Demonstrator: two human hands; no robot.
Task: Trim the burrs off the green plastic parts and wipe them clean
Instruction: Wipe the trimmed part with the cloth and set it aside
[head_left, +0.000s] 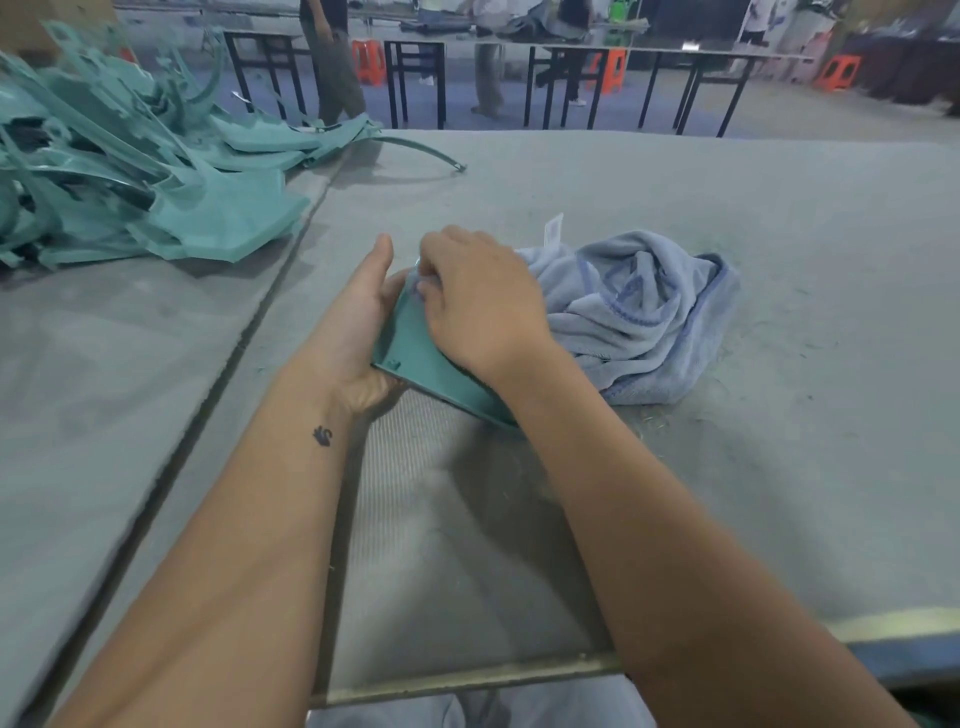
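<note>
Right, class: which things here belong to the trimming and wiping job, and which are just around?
Job: green part held by left hand and right hand; blue cloth; pile of green parts.
Around: orange stools; black-legged tables.

hands (415, 312): 2 | held green part (410, 353): 1 | blue cloth (639, 317): 1 | green parts pile (130, 171): 1

teal-green plastic part (415, 358), pale blue cloth (634, 317), grey table (727, 467)

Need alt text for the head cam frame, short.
A person's left hand holds a green plastic part on edge over a grey table while the right hand works at its top edge. A crumpled blue cloth lies just right; a pile of green parts sits far left.
</note>
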